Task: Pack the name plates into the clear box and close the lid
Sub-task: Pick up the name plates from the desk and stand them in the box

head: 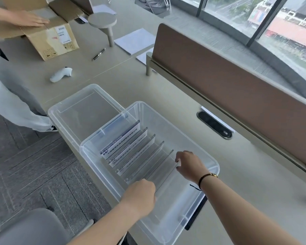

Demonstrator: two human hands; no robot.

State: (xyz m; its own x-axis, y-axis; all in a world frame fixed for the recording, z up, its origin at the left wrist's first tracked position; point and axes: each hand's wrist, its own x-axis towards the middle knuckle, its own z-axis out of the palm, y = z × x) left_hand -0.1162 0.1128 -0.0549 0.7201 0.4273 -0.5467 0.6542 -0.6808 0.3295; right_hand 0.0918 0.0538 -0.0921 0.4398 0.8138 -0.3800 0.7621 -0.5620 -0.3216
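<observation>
- Name plates [131,147] are stood on edge inside the clear box [193,131]; print unreadable.
- Nearest plate [164,175] – nearly transparent – is pinched at its ends by left hand [140,197] and right hand [189,165].
- Lid [81,110] is partly hidden behind the box.

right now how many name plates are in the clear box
6 name plates stand in a row inside the clear box, from the far printed one to the nearest, held by both hands. More may be hidden.
</observation>
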